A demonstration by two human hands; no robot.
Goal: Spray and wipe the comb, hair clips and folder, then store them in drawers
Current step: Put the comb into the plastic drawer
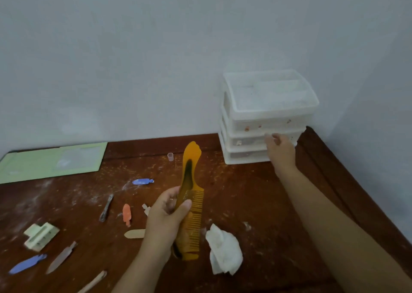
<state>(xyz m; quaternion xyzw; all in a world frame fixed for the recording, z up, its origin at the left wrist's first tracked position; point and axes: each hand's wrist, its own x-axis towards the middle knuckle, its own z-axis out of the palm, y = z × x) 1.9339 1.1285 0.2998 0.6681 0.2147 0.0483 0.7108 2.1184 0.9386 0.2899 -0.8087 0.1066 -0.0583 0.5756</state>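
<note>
One item, the orange comb (191, 200), is gripped upright in the left hand (166, 218) above the table (256, 192). The right hand (279, 148) is placed at the drawer unit (266, 118); its grasp cannot be determined. Hair clips (126, 214) and the green folder (52, 162) remain on the table, judged not yet stored. A crumpled wipe (224, 249) lies beside the comb.

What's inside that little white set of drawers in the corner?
The white drawer unit has cloudy fronts: small orange and reddish bits show faintly through them, too blurred to identify. The right hand covers part of a lower drawer.
</note>
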